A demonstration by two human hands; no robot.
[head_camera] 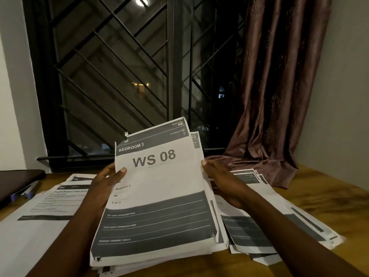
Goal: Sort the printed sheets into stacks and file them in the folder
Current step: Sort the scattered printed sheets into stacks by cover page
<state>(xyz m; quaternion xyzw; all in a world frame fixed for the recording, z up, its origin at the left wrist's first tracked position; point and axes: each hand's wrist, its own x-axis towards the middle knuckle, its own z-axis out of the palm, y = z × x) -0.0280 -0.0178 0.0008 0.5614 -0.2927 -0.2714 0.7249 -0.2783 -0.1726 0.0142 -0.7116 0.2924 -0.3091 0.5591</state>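
So the person's got a fat bundle of printed sheets (159, 196) up in both hands, roughly over the middle of the table's (329, 196) near edge. The top page reads "BEDROOM 3 / WS 08 / 3 of 3". Its long axis runs from the person toward the far edge, header end pointing at the window grille (119, 66) and tipped up, leaning a bit to the right. The bottom end sits low, on or just above more paper, I can't tell which.

Left hand (103, 186) is clamped on the bundle's left edge, thumb flat on the page just below the big "WS 08". Right hand (221, 182) is on the opposite long edge, thumb tip nipping the margin and the rest of the fingers tucked behind the paper. The hands are apart, with the full width of the page between them.

Another pile (50, 206) lies flat toward the left edge of the table, and a fanned-out spread of sheets (279, 216) runs along the right side, partly under the bundle. There's a dark flat thing (18, 180) at the far left corner — folder or laptop, can't say. A brownish curtain (279, 86) pools onto the far right corner.
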